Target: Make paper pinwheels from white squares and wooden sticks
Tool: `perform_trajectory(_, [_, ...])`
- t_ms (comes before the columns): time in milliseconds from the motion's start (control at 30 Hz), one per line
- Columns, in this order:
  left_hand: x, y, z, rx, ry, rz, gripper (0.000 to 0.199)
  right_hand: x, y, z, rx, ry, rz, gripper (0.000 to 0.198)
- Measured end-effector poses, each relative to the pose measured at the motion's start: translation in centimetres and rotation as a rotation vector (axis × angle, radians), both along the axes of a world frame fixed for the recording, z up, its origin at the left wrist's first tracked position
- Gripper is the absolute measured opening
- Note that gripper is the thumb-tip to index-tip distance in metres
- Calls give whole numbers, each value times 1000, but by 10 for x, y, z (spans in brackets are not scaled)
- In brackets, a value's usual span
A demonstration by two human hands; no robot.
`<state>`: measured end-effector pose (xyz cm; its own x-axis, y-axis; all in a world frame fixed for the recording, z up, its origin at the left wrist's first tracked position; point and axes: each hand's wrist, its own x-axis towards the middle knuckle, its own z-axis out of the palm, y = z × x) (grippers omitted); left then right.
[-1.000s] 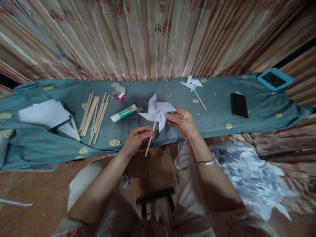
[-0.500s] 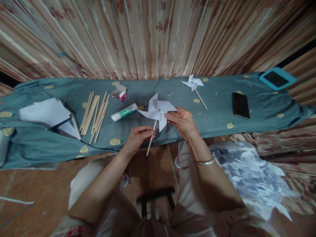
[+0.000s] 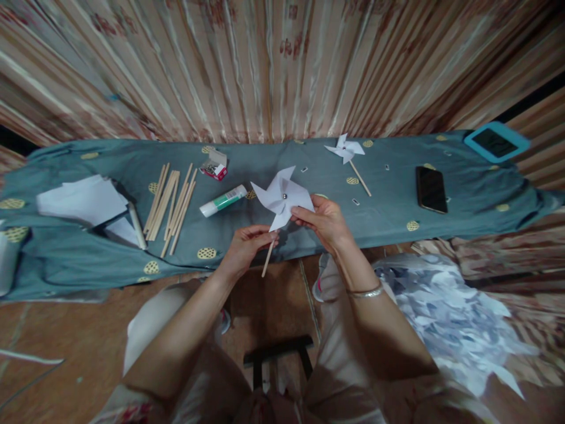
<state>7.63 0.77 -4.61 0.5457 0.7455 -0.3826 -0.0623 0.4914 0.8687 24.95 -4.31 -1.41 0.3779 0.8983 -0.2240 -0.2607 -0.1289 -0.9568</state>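
Observation:
A white paper pinwheel (image 3: pixel 291 191) with a silvery pin at its centre is held up over the table's near edge. My left hand (image 3: pixel 249 250) is closed in a pinch around its wooden stick (image 3: pixel 267 259), below the blades. My right hand (image 3: pixel 324 221) has thumb and fingers closed on the lower right blade, close to the centre. Part of the stick is hidden behind the paper and my left fingers. Beyond my hands, a second pinwheel (image 3: pixel 344 148) lies on the cloth with its stick pointing toward me.
On the patterned green tablecloth (image 3: pixel 282 153) lie a glue stick (image 3: pixel 223 201), an open box of pins (image 3: pixel 215 165), several wooden sticks (image 3: pixel 165 203) and white paper sheets (image 3: pixel 83 200). A phone (image 3: pixel 431 188) and a blue-framed tablet (image 3: pixel 497 141) are at right. Paper scraps (image 3: pixel 454 312) fill the lower right.
The pinwheel's blades have turned clockwise about the pin, and one now covers the top of the stick. My left hand stays on the stick; my right hand has barely shifted.

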Motion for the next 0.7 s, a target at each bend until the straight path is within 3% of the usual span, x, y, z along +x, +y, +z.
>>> perform_trajectory(167, [0, 1, 1, -9, -5, 15, 30, 0, -1, 2, 14, -23, -29, 48])
perform_trajectory(367, [1, 3, 2, -23, -24, 44, 31, 9, -3, -1, 61, -133, -184, 47])
perform_trajectory(700, [1, 5, 0, 13, -45, 77, 31, 6, -4, -7, 63, -247, -132, 34])
